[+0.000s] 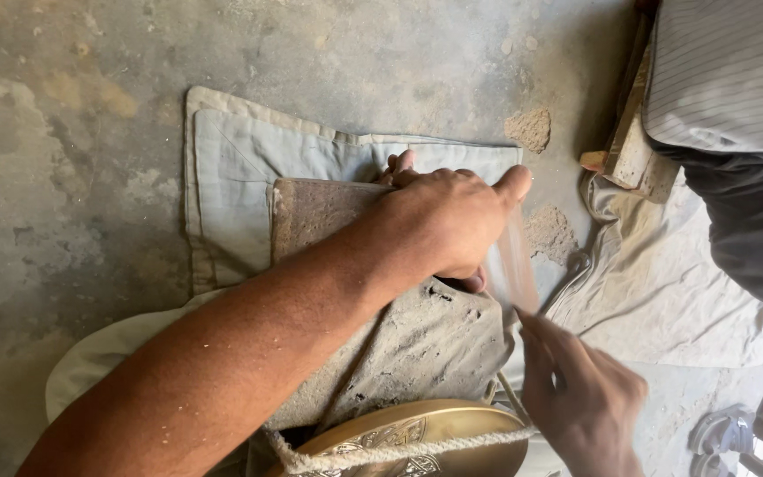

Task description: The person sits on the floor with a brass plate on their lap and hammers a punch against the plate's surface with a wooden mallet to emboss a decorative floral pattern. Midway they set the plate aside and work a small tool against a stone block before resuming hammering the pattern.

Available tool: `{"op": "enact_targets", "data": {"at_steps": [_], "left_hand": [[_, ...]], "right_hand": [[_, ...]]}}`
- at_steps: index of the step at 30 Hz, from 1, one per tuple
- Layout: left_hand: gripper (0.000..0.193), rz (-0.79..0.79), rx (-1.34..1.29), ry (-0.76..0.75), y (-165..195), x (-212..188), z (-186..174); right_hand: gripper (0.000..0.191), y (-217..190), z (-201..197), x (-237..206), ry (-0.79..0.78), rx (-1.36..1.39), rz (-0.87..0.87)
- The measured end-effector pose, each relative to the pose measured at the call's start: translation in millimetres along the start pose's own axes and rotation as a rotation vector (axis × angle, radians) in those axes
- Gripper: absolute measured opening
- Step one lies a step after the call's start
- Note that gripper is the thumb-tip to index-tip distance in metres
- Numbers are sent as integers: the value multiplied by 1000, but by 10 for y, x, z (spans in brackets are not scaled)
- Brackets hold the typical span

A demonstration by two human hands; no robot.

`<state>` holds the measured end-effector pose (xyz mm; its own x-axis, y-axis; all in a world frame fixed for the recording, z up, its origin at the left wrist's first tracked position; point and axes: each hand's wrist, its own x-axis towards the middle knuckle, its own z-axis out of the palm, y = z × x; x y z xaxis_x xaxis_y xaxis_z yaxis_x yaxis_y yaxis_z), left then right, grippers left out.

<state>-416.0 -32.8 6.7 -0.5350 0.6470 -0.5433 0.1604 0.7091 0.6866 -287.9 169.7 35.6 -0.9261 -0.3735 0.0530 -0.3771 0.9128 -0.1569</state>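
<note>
Nearest you, at the bottom edge, sits a round brass plate [417, 442] with raised ornament and a twisted rope [381, 452] lying across it; it looks stiff and fairly heavy, best taken by its rim, and nothing lies in it that you can see. Just right of it, your right hand [589, 402] has its fingers bunched around something thin, though what they grip is too blurred to tell. Above the plate, grey sandy powder [426, 344] is spread over a dusty cloth; it is loose and would slip through any grasp, so lift it by the cloth instead. Your left hand [448, 221] reaches across it, fingers curled and closed over the far edge of a flat brown slab [315, 212], thumb pointing right. That slab looks rigid and gritty; hold it by its edges. It rests on a soft, folded pale blue cloth [231, 159] laid on the concrete floor [72, 132]. Farther right, small sand heaps [530, 128] lie near a wooden block [629, 150] and another person's striped sleeve [726, 71].
</note>
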Motion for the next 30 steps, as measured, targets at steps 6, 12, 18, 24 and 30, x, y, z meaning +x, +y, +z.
{"op": "enact_targets", "data": {"at_steps": [6, 12, 18, 24, 30], "left_hand": [[90, -69, -159, -11, 67, -80, 21], [68, -137, -258, -59, 40, -171, -5], [59, -150, -355, -37, 51, -175, 15], [94, -30, -57, -46, 52, -128, 56], [82, -70, -175, -54, 70, -171, 38]], "right_hand": [[9, 137, 103, -61, 42, 29, -90], [9, -48, -29, -85, 6, -44, -14], [11, -38, 31, 47, 35, 39, -69], [12, 109, 26, -180, -43, -35, -37], [9, -22, -20, -72, 14, -31, -53]]}}
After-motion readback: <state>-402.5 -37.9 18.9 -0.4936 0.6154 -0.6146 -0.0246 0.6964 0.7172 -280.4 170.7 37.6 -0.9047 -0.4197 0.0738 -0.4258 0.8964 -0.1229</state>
